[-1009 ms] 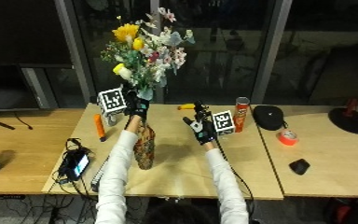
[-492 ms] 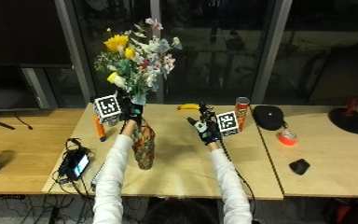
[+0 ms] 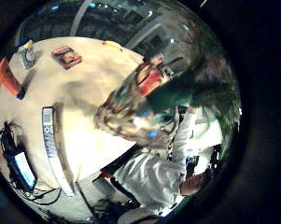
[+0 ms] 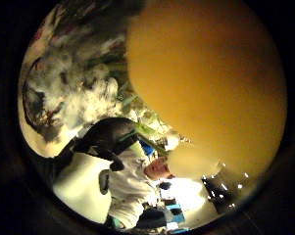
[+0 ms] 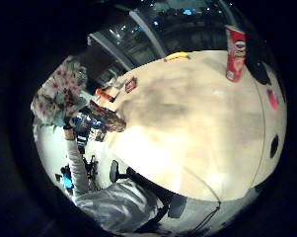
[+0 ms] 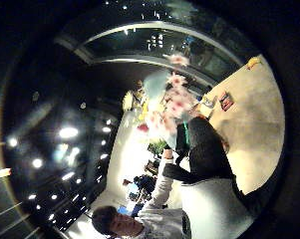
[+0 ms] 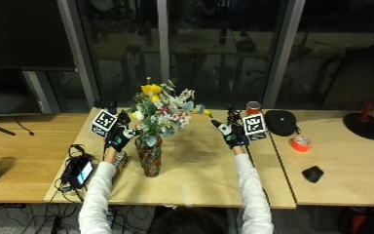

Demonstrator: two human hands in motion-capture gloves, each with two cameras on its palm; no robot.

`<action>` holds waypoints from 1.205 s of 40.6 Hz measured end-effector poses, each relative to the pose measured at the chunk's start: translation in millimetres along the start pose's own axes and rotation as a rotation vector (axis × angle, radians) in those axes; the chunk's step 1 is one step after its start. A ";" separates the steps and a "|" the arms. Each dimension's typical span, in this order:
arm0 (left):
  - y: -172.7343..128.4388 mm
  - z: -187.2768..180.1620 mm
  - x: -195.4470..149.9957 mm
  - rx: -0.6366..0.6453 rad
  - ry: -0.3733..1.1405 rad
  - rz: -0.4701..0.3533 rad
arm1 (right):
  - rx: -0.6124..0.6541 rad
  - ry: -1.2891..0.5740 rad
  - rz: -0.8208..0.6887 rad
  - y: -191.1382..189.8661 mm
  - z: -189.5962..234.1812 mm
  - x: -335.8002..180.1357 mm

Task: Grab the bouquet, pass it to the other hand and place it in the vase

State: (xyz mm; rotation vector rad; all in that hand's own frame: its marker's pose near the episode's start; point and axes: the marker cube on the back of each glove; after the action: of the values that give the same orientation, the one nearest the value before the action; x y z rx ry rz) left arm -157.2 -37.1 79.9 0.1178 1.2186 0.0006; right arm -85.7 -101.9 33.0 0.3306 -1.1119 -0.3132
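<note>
Yellow and pink blooms crown the bouquet (image 7: 159,113), and it stands with its stems down in the patterned vase (image 7: 151,156) on the wooden worktop (image 7: 200,170), so the placing step looks all but done. The left hand (image 7: 118,138) sits just beside the flowers at the level of the vase's mouth, fingers up by the stems; whether they pinch a stem or merely touch cannot be told from here. The right hand (image 7: 231,132) is raised over the worktop, well apart from the vase and holding nothing, though its fingers are too small to call spread or curled. From the left palm's little-finger view the vase (image 3: 130,109) looms close beneath the hand. To finish well, the judgement goes: let the stems settle fully, release gently, and draw the left hand away sideways so it neither snags a bloom nor tips the narrow vase. A red can (image 7: 253,107), a black cap (image 7: 281,122) and orange tape (image 7: 299,143) lie away to the right.
</note>
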 end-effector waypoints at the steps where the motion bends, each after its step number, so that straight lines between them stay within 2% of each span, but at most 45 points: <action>1: 3.0 -2.2 -3.6 -0.010 0.004 -0.006 | 0.011 0.009 0.000 -1.3 -5.7 0.8; 12: 12.6 -24.9 7.5 0.028 0.054 0.011 | 0.063 0.038 -0.011 -2.3 -35.0 -10.6; 28: 9.6 -34.8 9.4 0.083 0.079 -0.014 | 0.093 0.081 0.021 8.8 -65.0 9.4; 38: 18.3 -50.7 23.8 0.133 0.060 -0.021 | 0.137 0.107 0.024 19.0 -97.7 34.3; 44: 20.9 -56.1 13.3 0.228 0.112 -0.024 | 0.147 0.101 0.065 14.8 -100.3 49.0; 49: 20.8 -59.9 0.9 0.240 0.113 -0.050 | 0.131 0.090 0.059 3.7 -95.2 61.9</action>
State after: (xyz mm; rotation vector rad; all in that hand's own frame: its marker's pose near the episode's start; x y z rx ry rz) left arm -211.6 -11.0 60.6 0.3005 1.3312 -0.1850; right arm 26.4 -113.9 46.6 0.4235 -1.0540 -0.1722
